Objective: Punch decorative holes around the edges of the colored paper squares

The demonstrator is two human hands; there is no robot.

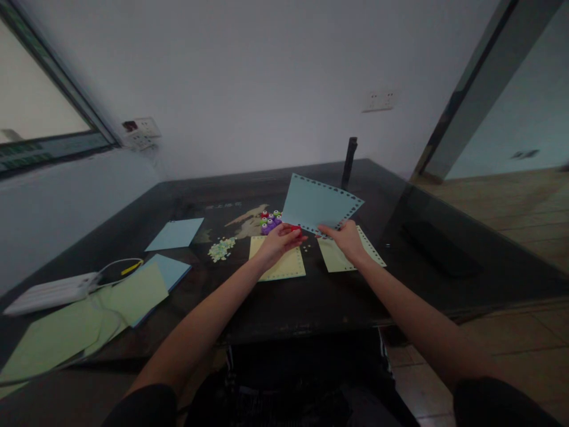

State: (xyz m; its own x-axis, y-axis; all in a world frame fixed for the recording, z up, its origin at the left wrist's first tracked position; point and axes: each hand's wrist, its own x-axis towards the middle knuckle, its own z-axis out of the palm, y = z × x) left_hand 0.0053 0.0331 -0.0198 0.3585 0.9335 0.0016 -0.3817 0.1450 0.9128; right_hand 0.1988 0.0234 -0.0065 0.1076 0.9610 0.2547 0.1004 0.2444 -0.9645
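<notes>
Raised above the table is a light blue sheet of paper [317, 204], with rows of punched holes along its top, right and part of its lower edge. My right hand [349, 240] pinches it at the lower right edge, thumb on top. A small red craft punch [297, 230] is in my left hand [280, 240], at the sheet's lower left edge; the fingers partly hide it. Beneath my left hand lies a yellow sheet [284, 270] with holes along its edges. Another pale, hole-edged sheet [338, 261] rests under my right hand.
Several purple, red and green punches with round eyes [269, 222] stand behind my left hand. Paper bits [221, 249] form a pile to their left. Blue paper [175, 233], green sheets [142, 290] and a white power strip [53, 293] with a cable lie further left. A black upright object [349, 160] stands behind.
</notes>
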